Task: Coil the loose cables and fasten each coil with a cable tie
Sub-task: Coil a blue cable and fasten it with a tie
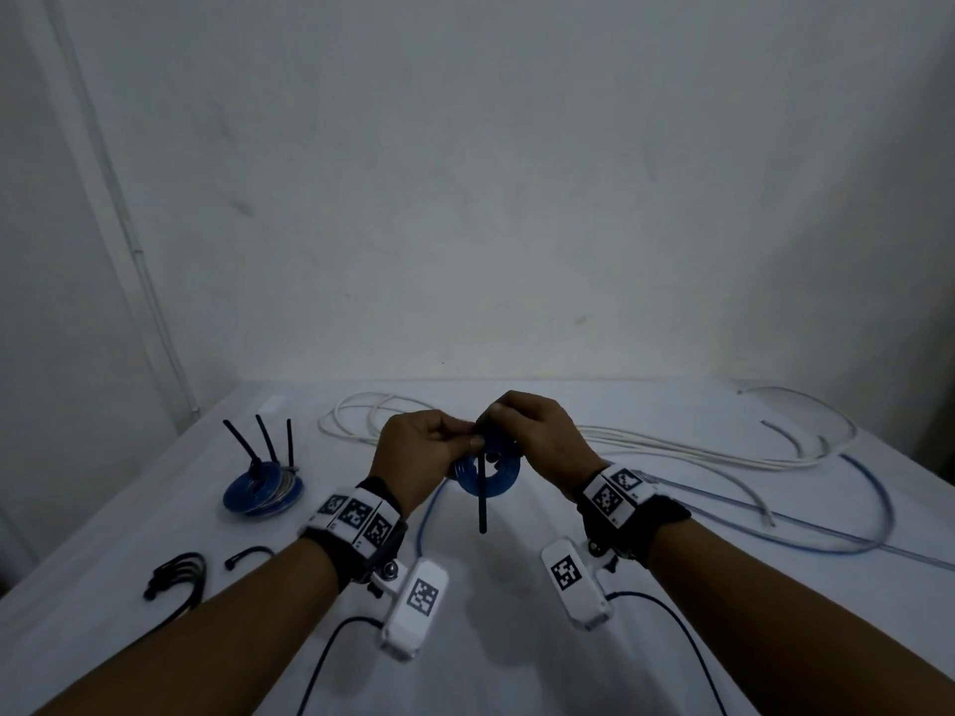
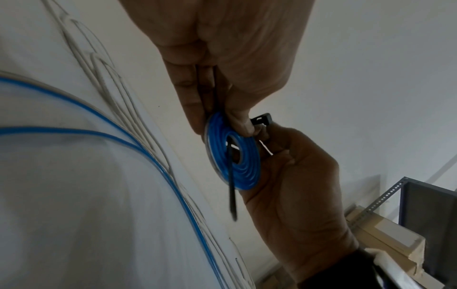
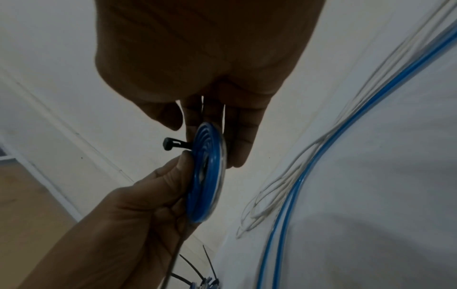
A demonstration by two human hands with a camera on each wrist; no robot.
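I hold a flat blue cable coil [image 1: 488, 475] above the table with both hands. My left hand [image 1: 465, 439] pinches its upper rim between thumb and fingers [image 2: 190, 101]. Fingers of my right hand [image 1: 493, 413] straddle the same rim, one on each face of the coil [image 3: 207, 176]. A black cable tie [image 1: 482, 501] runs through the coil's centre hole. Its tail [image 2: 232, 195] hangs down, and its head [image 3: 170, 143] sticks out beside the rim. Loose blue cable [image 1: 873, 498] trails off to the right.
A finished blue coil [image 1: 263, 490] with three tie tails sticking up lies at the left. Spare black ties [image 1: 175, 576] lie near the table's left front edge. Loose white cable [image 1: 672, 447] sprawls across the back and right. A wall stands close behind the table.
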